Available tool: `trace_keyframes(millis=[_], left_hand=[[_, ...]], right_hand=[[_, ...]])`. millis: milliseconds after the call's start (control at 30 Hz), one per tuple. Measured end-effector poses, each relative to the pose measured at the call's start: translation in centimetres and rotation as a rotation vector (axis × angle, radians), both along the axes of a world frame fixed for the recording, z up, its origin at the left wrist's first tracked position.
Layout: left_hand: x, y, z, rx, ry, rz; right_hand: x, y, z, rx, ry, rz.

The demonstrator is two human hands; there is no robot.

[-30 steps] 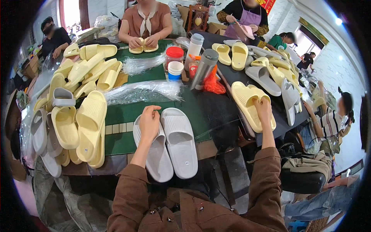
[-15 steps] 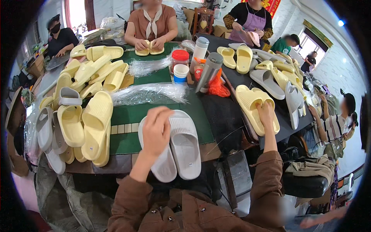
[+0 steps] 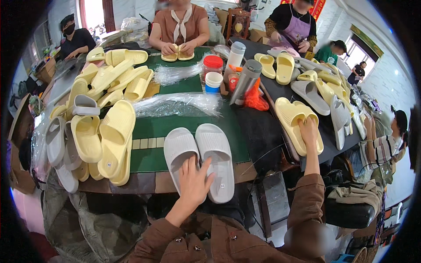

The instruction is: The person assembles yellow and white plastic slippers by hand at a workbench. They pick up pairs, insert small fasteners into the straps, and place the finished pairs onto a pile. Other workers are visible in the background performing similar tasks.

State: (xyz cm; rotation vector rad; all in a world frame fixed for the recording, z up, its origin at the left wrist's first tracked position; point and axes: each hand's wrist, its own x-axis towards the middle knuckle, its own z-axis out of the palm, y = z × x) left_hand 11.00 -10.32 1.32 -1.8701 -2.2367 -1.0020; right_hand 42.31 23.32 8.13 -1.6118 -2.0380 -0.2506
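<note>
A pair of grey slippers (image 3: 218,164) lies side by side at the table's front edge, toes pointing away. My left hand (image 3: 191,182) is over this pair with its fingers apart, the fingertips at the strap opening of the left slipper and the thumb side over the right one. To the right, a pair of pale yellow slippers (image 3: 290,115) lies close together on the dark tabletop. The fingers of my right hand (image 3: 309,131) reach into their openings and close on the adjoining inner sides; the fingertips are partly hidden.
Yellow and grey slippers (image 3: 115,127) are piled at the left. Clear plastic strips (image 3: 177,105) lie on the green mat (image 3: 149,127). A red-lidded jar (image 3: 212,65), a white-and-blue cup (image 3: 213,82) and a grey flask (image 3: 246,81) stand mid-table. More slippers (image 3: 310,94) cover the right table; co-workers sit around.
My left hand has come down from above the left grey slipper and spread its fingers onto the pair. My right hand stays at the yellow slippers. The whole view has shifted slightly.
</note>
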Motion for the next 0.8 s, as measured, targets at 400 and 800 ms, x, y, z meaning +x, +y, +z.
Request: trace_keyframes(millis=[400, 800], left_hand=[[-0.8, 0.5, -0.9, 0.034, 0.076, 0.043], [-1.1, 0.4, -1.7, 0.145, -0.003, 0.045]], right_hand=[[-0.3, -0.9, 0.7, 0.003, 0.017, 0.085], [1.7, -2.6, 0.9, 0.258, 0.414, 0.268]])
